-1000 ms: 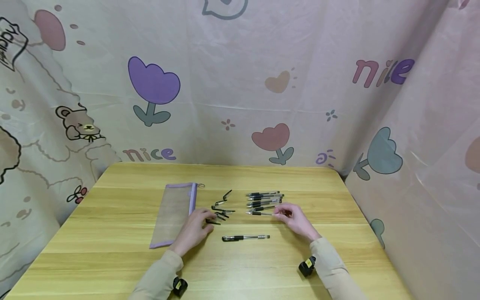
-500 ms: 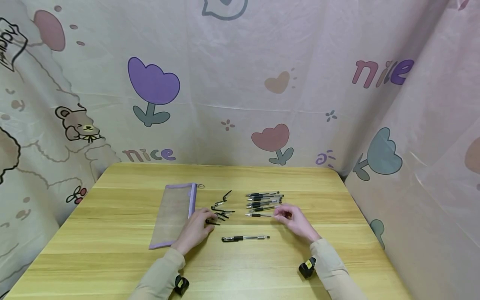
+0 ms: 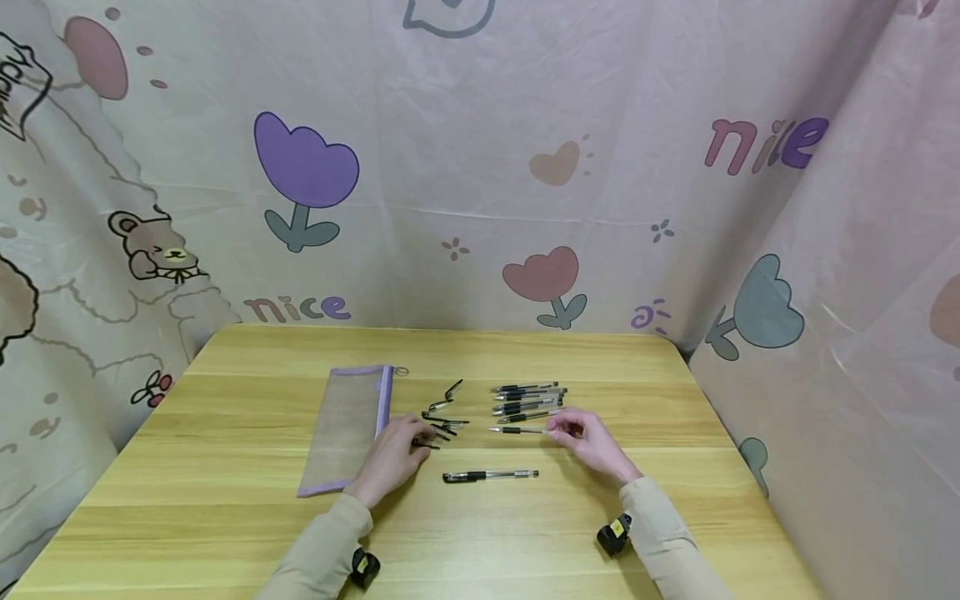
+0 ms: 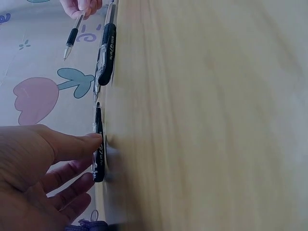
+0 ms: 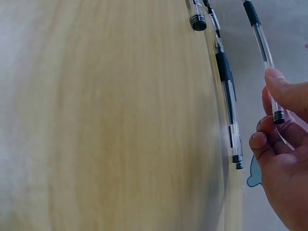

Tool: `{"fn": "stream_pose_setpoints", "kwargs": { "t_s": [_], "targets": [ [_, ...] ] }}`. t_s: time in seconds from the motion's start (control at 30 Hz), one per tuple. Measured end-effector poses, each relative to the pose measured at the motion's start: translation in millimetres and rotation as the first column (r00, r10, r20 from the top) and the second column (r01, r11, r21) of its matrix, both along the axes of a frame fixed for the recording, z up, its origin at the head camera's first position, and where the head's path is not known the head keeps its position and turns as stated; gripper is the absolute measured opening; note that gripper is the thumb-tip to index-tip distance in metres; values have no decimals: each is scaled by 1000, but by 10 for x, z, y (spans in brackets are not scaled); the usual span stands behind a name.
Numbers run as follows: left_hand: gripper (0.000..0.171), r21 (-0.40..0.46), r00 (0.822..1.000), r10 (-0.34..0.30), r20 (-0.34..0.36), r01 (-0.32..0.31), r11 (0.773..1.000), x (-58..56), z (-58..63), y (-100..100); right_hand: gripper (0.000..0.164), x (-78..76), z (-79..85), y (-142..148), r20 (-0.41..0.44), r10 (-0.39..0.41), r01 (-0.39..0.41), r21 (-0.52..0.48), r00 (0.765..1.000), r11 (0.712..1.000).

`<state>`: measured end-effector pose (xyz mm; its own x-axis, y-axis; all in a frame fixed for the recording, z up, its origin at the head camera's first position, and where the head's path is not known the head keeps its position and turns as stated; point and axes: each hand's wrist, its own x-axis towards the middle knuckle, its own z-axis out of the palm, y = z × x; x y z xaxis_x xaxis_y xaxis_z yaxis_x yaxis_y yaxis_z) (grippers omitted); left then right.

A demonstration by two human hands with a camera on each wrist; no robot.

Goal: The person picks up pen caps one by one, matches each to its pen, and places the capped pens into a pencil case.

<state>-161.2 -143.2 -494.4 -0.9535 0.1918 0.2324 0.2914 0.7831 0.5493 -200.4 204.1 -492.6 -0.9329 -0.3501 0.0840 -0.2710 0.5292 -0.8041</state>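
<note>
OK, on my head feed I've got a person's left hand point(image 3: 390, 461) left of lower centre, pinching a slim black pen cap with a clip point(image 4: 99, 168) between thumb and fingers. Left wrist feed shows that cap below centre, white Q7 lettering on it.

Right hand point(image 3: 588, 442), right of lower centre in the head view, grasps a clear-barrelled, uncapped pen with black grip point(image 3: 517, 431) near its back end; tip points to frame left. Right wrist feed puts that pen at upper right, lifted off the table.

Rest of the head view: loose black clip caps point(image 3: 446, 422) near centre, just past the left fingertips. Row of clear uncapped pens with black grips point(image 3: 517, 408) right of centre, above the held pen. Clear pen wearing its black cap point(image 3: 480, 477) lies at lower centre, between the forearms. Flat mesh zip pouch with lilac trim point(image 3: 348, 433) sits left of centre, beside the left hand. Everything's on a light wood-grain table point(image 3: 225, 467); pale printed curtain point(image 3: 420, 167) fills the upper frame.
</note>
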Motion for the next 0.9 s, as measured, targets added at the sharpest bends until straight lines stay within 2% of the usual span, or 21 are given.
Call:
{"fn": "stream_pose_setpoints", "kwargs": {
  "t_s": [0.33, 0.57, 0.8, 0.9],
  "targets": [
    [25, -22, 1000, 9, -13, -9, 1000, -7, -2, 16, 17, 0, -6, 13, -10, 15, -15, -43, 1000, 999],
    [21, -38, 999, 19, -47, -21, 999, -5, 0, 21, 16, 19, -7, -14, -13, -1, 1, -16, 1000, 1000],
    [18, -33, 999, 37, -35, -38, 999, 8, -4, 11, 14, 164, 225, -98, -4, 9, -9, -29, 1000, 1000],
    [18, -13, 999, 39, -35, -39, 999, 10, -5, 8, 14, 163, 232, -97, 2, 14, -14, -30, 1000, 999]
  ]
}}
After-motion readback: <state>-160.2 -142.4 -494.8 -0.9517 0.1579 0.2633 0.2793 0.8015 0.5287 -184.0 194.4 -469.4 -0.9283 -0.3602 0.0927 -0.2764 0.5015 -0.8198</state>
